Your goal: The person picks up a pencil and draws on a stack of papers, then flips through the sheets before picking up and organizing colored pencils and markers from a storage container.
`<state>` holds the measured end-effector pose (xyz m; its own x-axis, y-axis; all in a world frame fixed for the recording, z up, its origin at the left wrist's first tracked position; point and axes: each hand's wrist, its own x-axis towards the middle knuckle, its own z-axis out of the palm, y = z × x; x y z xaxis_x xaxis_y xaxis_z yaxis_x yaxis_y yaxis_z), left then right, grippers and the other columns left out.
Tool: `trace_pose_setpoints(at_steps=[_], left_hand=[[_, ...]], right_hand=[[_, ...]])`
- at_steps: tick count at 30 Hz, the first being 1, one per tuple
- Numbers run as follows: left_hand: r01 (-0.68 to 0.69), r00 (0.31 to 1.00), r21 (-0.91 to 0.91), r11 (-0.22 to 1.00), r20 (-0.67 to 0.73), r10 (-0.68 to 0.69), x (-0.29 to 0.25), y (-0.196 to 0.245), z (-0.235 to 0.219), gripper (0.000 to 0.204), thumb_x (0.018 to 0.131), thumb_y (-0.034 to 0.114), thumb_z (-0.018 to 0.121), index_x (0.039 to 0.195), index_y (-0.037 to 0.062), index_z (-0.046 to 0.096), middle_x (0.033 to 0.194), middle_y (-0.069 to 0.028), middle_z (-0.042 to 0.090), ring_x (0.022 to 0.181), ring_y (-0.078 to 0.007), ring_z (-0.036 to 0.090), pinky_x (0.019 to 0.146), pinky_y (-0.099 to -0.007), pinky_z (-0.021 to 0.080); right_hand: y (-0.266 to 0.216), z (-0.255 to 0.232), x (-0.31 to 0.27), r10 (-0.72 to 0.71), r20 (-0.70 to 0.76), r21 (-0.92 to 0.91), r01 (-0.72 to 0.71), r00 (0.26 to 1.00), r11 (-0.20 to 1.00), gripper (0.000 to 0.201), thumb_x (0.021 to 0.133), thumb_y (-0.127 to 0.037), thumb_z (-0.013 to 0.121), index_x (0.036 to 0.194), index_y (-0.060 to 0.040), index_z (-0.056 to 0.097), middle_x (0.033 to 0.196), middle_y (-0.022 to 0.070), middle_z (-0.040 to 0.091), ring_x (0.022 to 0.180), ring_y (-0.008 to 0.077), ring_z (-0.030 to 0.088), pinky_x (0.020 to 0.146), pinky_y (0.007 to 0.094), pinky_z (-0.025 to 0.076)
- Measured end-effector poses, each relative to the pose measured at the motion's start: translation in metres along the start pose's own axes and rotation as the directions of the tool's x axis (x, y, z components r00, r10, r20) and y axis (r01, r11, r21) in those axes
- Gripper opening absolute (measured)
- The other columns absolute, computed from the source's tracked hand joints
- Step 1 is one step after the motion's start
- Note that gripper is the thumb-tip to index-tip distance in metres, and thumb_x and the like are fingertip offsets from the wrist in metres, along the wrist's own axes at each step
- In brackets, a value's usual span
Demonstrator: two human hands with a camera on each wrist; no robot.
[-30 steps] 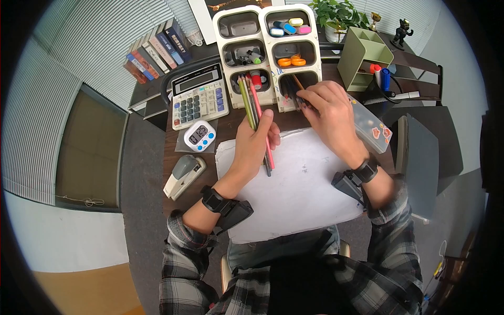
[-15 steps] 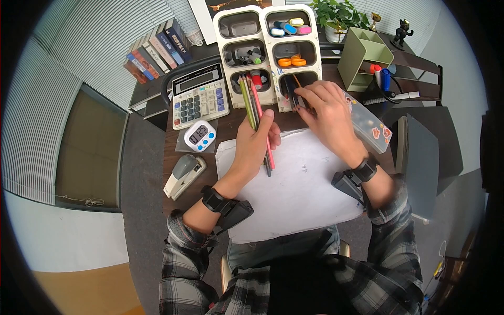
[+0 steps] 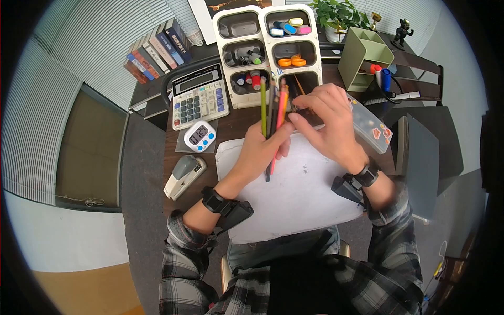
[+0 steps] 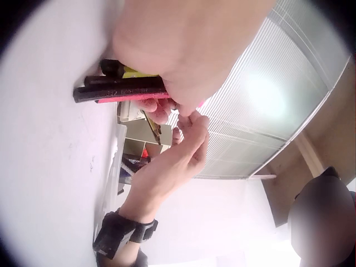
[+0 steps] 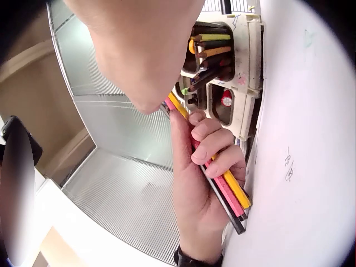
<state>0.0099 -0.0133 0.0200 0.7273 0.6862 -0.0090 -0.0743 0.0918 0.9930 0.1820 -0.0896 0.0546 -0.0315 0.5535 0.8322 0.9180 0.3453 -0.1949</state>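
Observation:
Upright in the left hand (image 3: 265, 149) is a bundle of coloured pencils: a green pencil (image 3: 263, 107), dark ones, a pink pencil (image 3: 281, 107) and a yellow one. The right wrist view shows the left fingers curled round the pink pencil (image 5: 231, 192) and the yellow pencil (image 5: 236, 189). Just right of the bundle, the right hand (image 3: 332, 126) has bent fingers, with thumb and fingertips apart and nothing visible between them. Its fingers are near the front right compartment of the white organizer (image 3: 273, 65), where more pencils (image 5: 214, 51) lie.
White paper (image 3: 304, 194) lies under the hands. To the left are a calculator (image 3: 199, 102), a timer (image 3: 199, 136) and a stapler (image 3: 184, 176). A clear case (image 3: 370, 126), a green holder (image 3: 365, 55) and a pen cup (image 3: 380, 94) stand right.
The left hand has shifted slightly right and its pencils have spread and swung right, with a yellow one now among them. The right hand has drawn back slightly from the compartment.

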Motion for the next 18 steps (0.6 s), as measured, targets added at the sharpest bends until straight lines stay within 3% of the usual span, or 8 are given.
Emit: trace_pose_setpoints(at_steps=[5, 10, 12, 16, 18], left_hand=[[-0.020, 0.991, 0.124, 0.992, 0.137, 0.003, -0.0053, 0.0073, 0.0036, 0.024, 0.096, 0.024, 0.065, 0.086, 0.0032, 0.058, 0.063, -0.0020, 0.058, 0.055, -0.0080, 0.054, 0.049, -0.0226, 0.040], [-0.007, 0.990, 0.082, 0.997, 0.139, -0.005, -0.0049, 0.0040, 0.0039, 0.024, 0.097, 0.023, 0.064, 0.090, 0.0015, 0.058, 0.065, -0.0027, 0.059, 0.055, -0.0088, 0.055, 0.050, -0.0239, 0.044], [0.001, 0.992, 0.054, 0.999, 0.123, -0.007, -0.0047, 0.0029, 0.0037, 0.024, 0.098, 0.023, 0.063, 0.091, 0.0008, 0.058, 0.067, -0.0032, 0.060, 0.055, -0.0091, 0.056, 0.051, -0.0244, 0.045], [-0.032, 0.990, 0.011, 0.999, 0.137, 0.030, -0.0040, 0.0020, 0.0028, 0.027, 0.101, 0.026, 0.059, 0.095, -0.0009, 0.057, 0.072, -0.0060, 0.063, 0.060, -0.0127, 0.062, 0.054, -0.0259, 0.050], [-0.040, 0.990, 0.010, 0.999, 0.136, 0.039, -0.0035, 0.0014, 0.0028, 0.029, 0.102, 0.027, 0.058, 0.096, -0.0012, 0.056, 0.074, -0.0071, 0.064, 0.061, -0.0143, 0.065, 0.055, -0.0264, 0.051]], right_hand=[[-0.0027, 0.0017, -0.0051, 0.099, 0.037, 0.083, -0.101, 0.994, 0.991, 0.023, 0.075, -0.020, 0.083, 0.087, -0.0055, 0.070, 0.073, 0.0022, 0.061, 0.074, 0.0221, 0.055, 0.072, 0.0348, 0.041], [-0.0050, 0.0052, -0.0075, 0.221, 0.069, 0.227, -0.231, 0.973, 0.946, 0.021, 0.076, -0.017, 0.083, 0.086, -0.0032, 0.070, 0.069, 0.0032, 0.060, 0.067, 0.0205, 0.054, 0.064, 0.0332, 0.042], [-0.0069, 0.0061, -0.0068, 0.359, 0.075, 0.333, -0.363, 0.930, 0.870, 0.016, 0.079, -0.012, 0.080, 0.085, -0.0020, 0.069, 0.069, 0.0035, 0.061, 0.064, 0.0173, 0.055, 0.059, 0.0302, 0.043], [-0.0058, 0.0041, -0.0069, 0.371, 0.063, 0.353, -0.368, 0.927, 0.860, 0.012, 0.082, -0.008, 0.077, 0.087, -0.0015, 0.069, 0.069, 0.0022, 0.061, 0.065, 0.0126, 0.054, 0.057, 0.0263, 0.043], [-0.0064, 0.0024, -0.0074, 0.452, 0.071, 0.405, -0.440, 0.889, 0.802, 0.011, 0.086, -0.008, 0.074, 0.088, -0.0012, 0.066, 0.068, 0.0000, 0.058, 0.063, 0.0072, 0.050, 0.057, 0.0240, 0.042]])
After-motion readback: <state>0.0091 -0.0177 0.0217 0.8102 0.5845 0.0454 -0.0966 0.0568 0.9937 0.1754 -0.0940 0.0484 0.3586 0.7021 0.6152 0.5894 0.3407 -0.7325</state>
